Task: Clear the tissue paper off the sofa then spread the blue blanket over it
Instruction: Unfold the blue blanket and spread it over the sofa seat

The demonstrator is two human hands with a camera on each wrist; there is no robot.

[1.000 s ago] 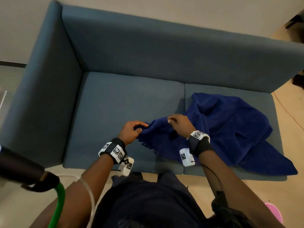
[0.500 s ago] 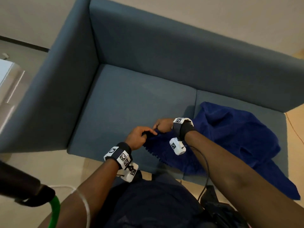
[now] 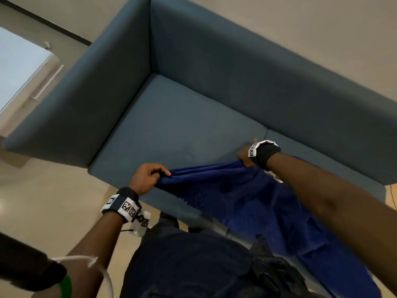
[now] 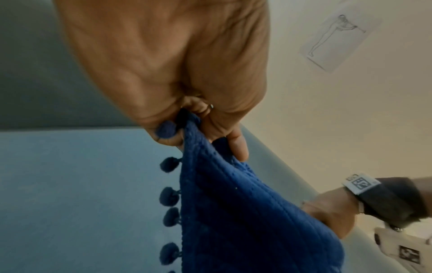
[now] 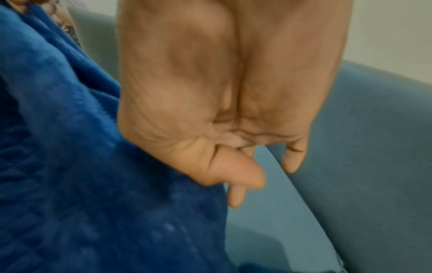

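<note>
The blue blanket (image 3: 247,201) lies bunched on the right part of the grey-blue sofa (image 3: 182,125) and hangs over its front edge. My left hand (image 3: 150,176) grips one corner of it, above the seat's front edge; the pom-pom fringe shows below the fist (image 4: 198,129). My right hand (image 3: 245,155) pinches the same edge farther right, near the seam between the cushions, thumb against the cloth (image 5: 245,166). The edge runs taut between the two hands. No tissue paper is in view.
The left cushion (image 4: 70,184) is bare. The sofa's arm (image 3: 86,104) and backrest (image 3: 257,78) wall it in on the left and behind. A bright window (image 3: 19,67) is at the far left; beige floor (image 3: 43,201) lies in front. A pencil drawing (image 4: 332,37) hangs on the wall.
Both hands have lifted the blanket's edge and drawn apart, the right hand going back and right. The edge now stretches between them. The head view has swung left.
</note>
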